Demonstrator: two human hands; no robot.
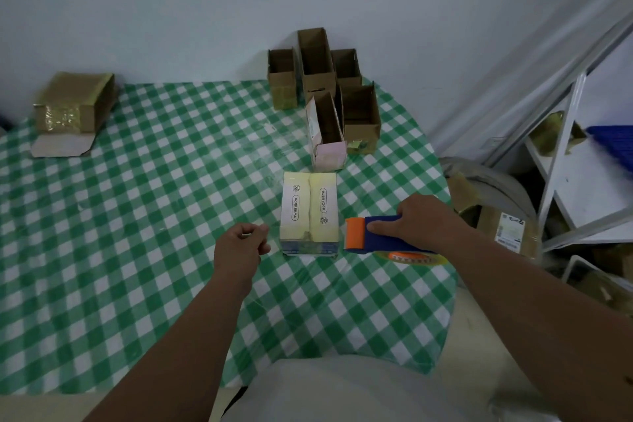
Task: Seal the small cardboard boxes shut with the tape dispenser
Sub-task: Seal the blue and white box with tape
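Boxes of small cardboard sit across a green-and-white checked tablecloth (pixel 137 216). Far off to the left of the fingers, a closed brown box (pixel 73 103) lies on its side with shiny tape over its near end; a flat piece of pale card (pixel 61 146) lies just in front of it, touching its base.

Next comes the left hand (pixel 241 245), hovering over the cloth with fingers (pixel 251 233) curled in loosely and holding nothing. Just beside those fingers, on their right, stands the pale box (pixel 309 212): its two top flaps are folded shut and meet at a seam down the middle, each flap carrying a printed label. Its contents are hidden.

Beyond the pale box, further from both hands, is a cluster of open boxes (pixel 315 68), brown and upright, standing close together by the wall. What shows of their insides is dark and bare. A pinkish open box (pixel 325 134) leans at the front of the cluster, nearest the pale box.

To the right of the pale box, close to it, the right hand (pixel 424 217) grips the tape dispenser (pixel 376 235), blue with an orange roller end pointing toward the box; the index finger lies straight along its top. A tape roll (pixel 411 258) shows beneath it. Further right stand a white shelf frame (pixel 568 161) and more cardboard (pixel 507 229) on the floor.
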